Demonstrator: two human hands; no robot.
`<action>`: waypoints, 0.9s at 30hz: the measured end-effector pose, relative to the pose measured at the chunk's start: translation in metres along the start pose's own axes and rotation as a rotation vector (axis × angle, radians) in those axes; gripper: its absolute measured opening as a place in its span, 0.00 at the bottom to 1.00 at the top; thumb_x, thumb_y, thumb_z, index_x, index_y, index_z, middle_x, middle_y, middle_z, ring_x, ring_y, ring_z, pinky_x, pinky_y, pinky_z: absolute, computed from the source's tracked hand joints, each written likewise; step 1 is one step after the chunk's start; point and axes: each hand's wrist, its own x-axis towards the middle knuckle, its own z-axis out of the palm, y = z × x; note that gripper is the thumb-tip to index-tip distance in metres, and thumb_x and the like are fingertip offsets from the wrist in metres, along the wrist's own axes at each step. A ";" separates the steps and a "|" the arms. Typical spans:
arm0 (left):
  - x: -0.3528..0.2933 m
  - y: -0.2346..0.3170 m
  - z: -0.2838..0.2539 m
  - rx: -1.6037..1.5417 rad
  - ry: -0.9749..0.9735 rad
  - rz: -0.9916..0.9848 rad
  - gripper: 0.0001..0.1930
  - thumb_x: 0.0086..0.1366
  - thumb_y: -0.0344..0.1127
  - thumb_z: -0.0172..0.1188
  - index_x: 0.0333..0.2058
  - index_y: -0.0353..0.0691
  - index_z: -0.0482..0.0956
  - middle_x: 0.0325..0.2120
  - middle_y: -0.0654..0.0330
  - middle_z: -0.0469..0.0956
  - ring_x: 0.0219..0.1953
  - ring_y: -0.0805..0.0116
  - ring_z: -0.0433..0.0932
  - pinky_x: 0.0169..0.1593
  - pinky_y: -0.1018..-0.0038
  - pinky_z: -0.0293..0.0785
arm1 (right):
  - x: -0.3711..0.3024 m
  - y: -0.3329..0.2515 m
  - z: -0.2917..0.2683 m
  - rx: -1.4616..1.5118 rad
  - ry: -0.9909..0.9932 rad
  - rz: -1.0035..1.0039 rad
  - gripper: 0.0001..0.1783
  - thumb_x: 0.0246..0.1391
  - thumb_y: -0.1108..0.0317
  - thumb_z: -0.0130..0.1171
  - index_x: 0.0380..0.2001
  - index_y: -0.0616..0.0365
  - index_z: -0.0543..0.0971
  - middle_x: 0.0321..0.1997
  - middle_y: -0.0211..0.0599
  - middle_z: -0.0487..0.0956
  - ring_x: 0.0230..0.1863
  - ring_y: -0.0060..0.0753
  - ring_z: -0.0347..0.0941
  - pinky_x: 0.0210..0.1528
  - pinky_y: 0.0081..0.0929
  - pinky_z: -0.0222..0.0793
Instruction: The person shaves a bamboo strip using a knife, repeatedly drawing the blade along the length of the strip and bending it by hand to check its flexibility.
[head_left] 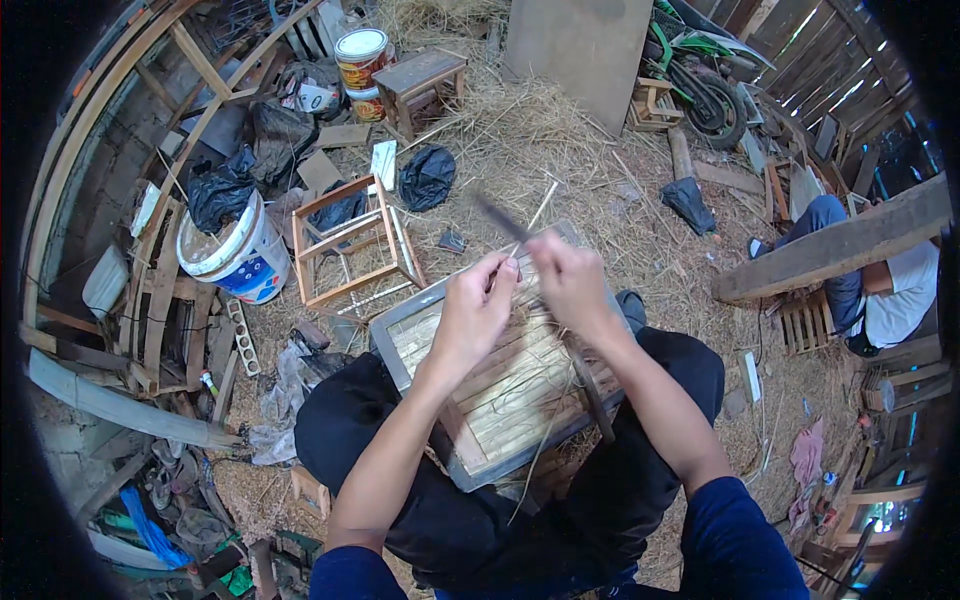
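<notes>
Over my lap, my left hand (483,305) pinches a thin pale strip (543,205), like split bamboo or wood, which points up and away. Close beside it, my right hand (572,283) is wrapped round the handle of a knife (500,217). Its dark blade, smeared by motion, slants up and left across the strip near my left fingertips. Beneath both hands a grey-framed wooden panel (520,395) lies tilted across my knees, with thin shavings on it. A dark narrow piece (590,390) rests on the panel's right side; its kind is unclear.
Left of my knees stand a small wooden frame (350,245) and a white bucket (240,250). A wooden stool (420,85) and paint buckets (362,60) stand farther off. Straw covers the floor (640,240). On the right, a person (890,300) sits behind a thick beam (840,245); a motorbike (705,85) is beyond.
</notes>
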 end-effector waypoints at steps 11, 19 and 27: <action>-0.001 0.007 -0.006 0.212 -0.101 -0.047 0.15 0.75 0.37 0.51 0.33 0.30 0.75 0.15 0.50 0.68 0.18 0.71 0.65 0.27 0.64 0.65 | -0.001 0.006 0.003 -0.072 -0.008 -0.165 0.21 0.70 0.53 0.50 0.28 0.57 0.77 0.16 0.48 0.73 0.18 0.51 0.74 0.20 0.43 0.65; -0.008 -0.008 -0.002 0.148 -0.140 -0.032 0.14 0.75 0.37 0.50 0.33 0.32 0.76 0.19 0.61 0.69 0.23 0.78 0.65 0.27 0.74 0.62 | -0.017 0.005 0.017 0.080 -0.007 0.023 0.22 0.72 0.52 0.47 0.29 0.57 0.76 0.15 0.43 0.72 0.17 0.47 0.73 0.20 0.39 0.66; -0.007 0.003 -0.001 -0.069 -0.158 -0.074 0.12 0.76 0.38 0.46 0.44 0.36 0.75 0.19 0.71 0.62 0.21 0.81 0.61 0.25 0.79 0.59 | 0.019 0.020 -0.009 0.045 0.139 0.195 0.24 0.72 0.50 0.46 0.31 0.57 0.77 0.16 0.47 0.72 0.18 0.55 0.72 0.22 0.46 0.63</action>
